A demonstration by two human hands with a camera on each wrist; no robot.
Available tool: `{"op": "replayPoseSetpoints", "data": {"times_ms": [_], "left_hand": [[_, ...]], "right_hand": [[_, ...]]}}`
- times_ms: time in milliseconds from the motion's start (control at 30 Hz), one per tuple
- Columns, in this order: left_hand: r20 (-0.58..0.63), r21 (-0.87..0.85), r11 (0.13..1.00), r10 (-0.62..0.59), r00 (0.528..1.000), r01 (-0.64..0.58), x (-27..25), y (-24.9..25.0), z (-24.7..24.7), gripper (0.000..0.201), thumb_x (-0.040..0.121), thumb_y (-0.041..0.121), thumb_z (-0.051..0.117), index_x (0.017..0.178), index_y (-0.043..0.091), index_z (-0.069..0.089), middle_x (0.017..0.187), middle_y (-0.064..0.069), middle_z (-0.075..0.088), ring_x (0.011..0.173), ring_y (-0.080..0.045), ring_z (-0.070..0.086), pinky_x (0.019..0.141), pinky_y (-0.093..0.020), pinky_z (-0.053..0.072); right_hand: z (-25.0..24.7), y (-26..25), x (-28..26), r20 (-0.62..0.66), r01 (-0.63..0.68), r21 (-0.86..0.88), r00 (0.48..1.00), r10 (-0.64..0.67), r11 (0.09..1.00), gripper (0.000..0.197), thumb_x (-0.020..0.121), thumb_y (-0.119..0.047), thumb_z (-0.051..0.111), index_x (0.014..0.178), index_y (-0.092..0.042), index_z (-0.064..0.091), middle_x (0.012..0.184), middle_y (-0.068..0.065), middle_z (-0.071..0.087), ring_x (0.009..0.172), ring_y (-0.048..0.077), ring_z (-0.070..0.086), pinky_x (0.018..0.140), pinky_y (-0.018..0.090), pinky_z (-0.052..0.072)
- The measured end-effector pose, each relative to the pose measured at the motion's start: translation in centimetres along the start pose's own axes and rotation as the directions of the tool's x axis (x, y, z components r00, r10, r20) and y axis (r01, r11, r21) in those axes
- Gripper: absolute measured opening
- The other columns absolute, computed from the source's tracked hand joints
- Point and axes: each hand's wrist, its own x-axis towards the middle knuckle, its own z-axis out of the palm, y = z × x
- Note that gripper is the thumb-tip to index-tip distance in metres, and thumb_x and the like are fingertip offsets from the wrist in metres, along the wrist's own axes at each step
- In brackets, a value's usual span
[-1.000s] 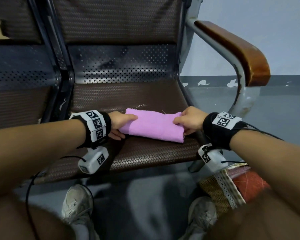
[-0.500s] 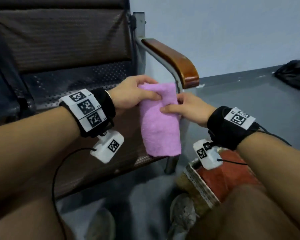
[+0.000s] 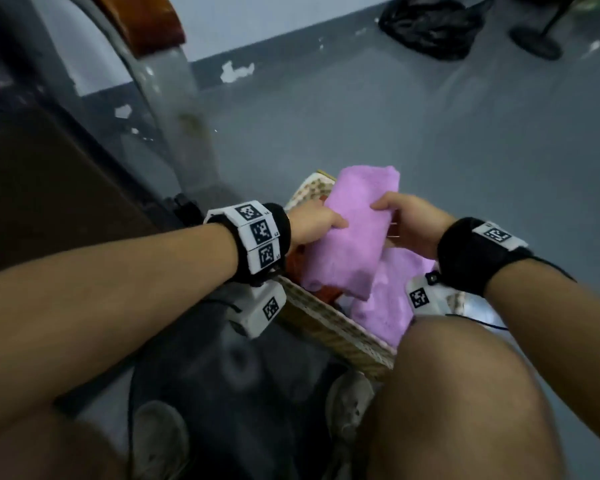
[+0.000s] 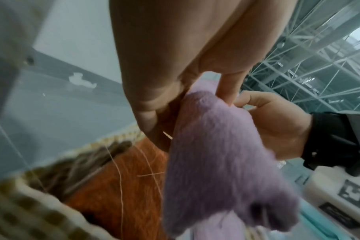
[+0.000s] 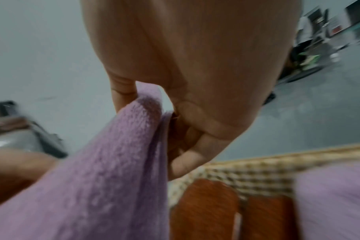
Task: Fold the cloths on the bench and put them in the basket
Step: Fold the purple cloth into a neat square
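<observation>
A folded pink cloth [image 3: 350, 230] hangs over the woven basket [image 3: 329, 327] on the floor. My left hand [image 3: 317, 223] pinches its left edge, thumb on top. My right hand [image 3: 404, 220] pinches the right edge. In the left wrist view the pink cloth [image 4: 216, 154] droops from my left hand [image 4: 175, 104] above an orange cloth [image 4: 121, 178] in the basket [image 4: 31, 209]. The right wrist view has the pink cloth [image 5: 113, 162] pinched by my right hand [image 5: 154, 113] over the basket [image 5: 247, 175]. Another pink cloth [image 3: 392, 299] lies inside the basket.
The bench seat [image 3: 49, 188] is at the left, with its metal leg [image 3: 187, 133] and wooden armrest [image 3: 146, 22]. My knees and shoes [image 3: 347, 407] frame the basket. A black bag [image 3: 430, 26] lies on the grey floor far back.
Both hands lifted the folded pink cloth off the bench seat, swung it right and carried it down over the basket. The head view turned from the bench to the floor.
</observation>
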Motion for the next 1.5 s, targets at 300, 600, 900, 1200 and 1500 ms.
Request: {"op": "replayPoseSetpoints", "data": {"times_ms": [300, 600, 900, 1200, 1500], "left_hand": [[0.118, 0.542, 0.828, -0.247, 0.962, 0.146, 11.1, -6.5, 6.2, 0.035, 0.096, 0.020, 0.055, 0.123, -0.002, 0.064, 0.126, -0.020, 0.064, 0.116, -0.034, 0.061, 0.091, -0.034, 0.047], [0.087, 0.509, 0.801, -0.410, 0.908, 0.313, 10.5, -2.7, 5.3, 0.031, 0.089, 0.030, 0.059, 0.104, 0.004, 0.067, 0.103, -0.015, 0.069, 0.094, -0.035, 0.068, 0.081, -0.039, 0.059], [-0.378, 0.563, 0.752, -0.135, 0.916, 0.343, 18.6, 3.2, -3.1, 0.039, 0.098, 0.036, 0.046, 0.121, 0.011, 0.065, 0.127, -0.018, 0.063, 0.117, -0.033, 0.058, 0.091, -0.032, 0.041], [-0.172, 0.680, 0.657, -0.291, 0.941, 0.327, 22.4, 1.7, -3.3, 0.034, 0.098, 0.006, 0.052, 0.131, 0.005, 0.061, 0.138, -0.019, 0.057, 0.122, -0.037, 0.055, 0.093, -0.034, 0.040], [-0.225, -0.299, 0.869, -0.466, 0.855, 0.395, 17.3, 6.3, -3.7, 0.030, 0.098, 0.036, 0.048, 0.109, 0.011, 0.061, 0.108, -0.010, 0.063, 0.081, -0.021, 0.060, 0.065, -0.025, 0.046]], "right_hand": [[-2.4, 10.8, 10.2, 0.004, -0.235, -0.211, 0.970, 0.242, 0.949, 0.009, 0.090, -0.015, 0.061, 0.081, -0.014, 0.061, 0.069, 0.010, 0.058, 0.052, 0.018, 0.055, 0.051, 0.031, 0.049], [-4.4, 8.8, 8.7, 0.037, -0.271, -0.072, 0.961, 0.274, 0.960, 0.026, 0.087, -0.027, 0.069, 0.096, -0.002, 0.069, 0.083, 0.012, 0.068, 0.066, 0.021, 0.066, 0.062, 0.035, 0.057], [-16.9, 11.5, 7.4, -0.561, -0.423, -0.119, 0.775, 0.290, 0.898, 0.045, 0.090, -0.046, 0.058, 0.106, -0.007, 0.072, 0.104, 0.014, 0.069, 0.096, 0.029, 0.064, 0.088, 0.036, 0.049], [-18.5, 14.1, 9.8, -0.332, -0.455, 0.403, 0.736, 0.590, 0.794, 0.049, 0.086, -0.024, 0.068, 0.132, -0.010, 0.057, 0.102, 0.005, 0.063, 0.069, 0.013, 0.057, 0.049, 0.021, 0.041], [-20.8, 6.3, 3.4, -0.195, -0.344, 0.647, 0.788, 0.584, 0.680, 0.070, 0.093, -0.072, 0.035, 0.141, -0.024, 0.049, 0.126, 0.014, 0.057, 0.117, 0.032, 0.059, 0.103, 0.050, 0.044]]}}
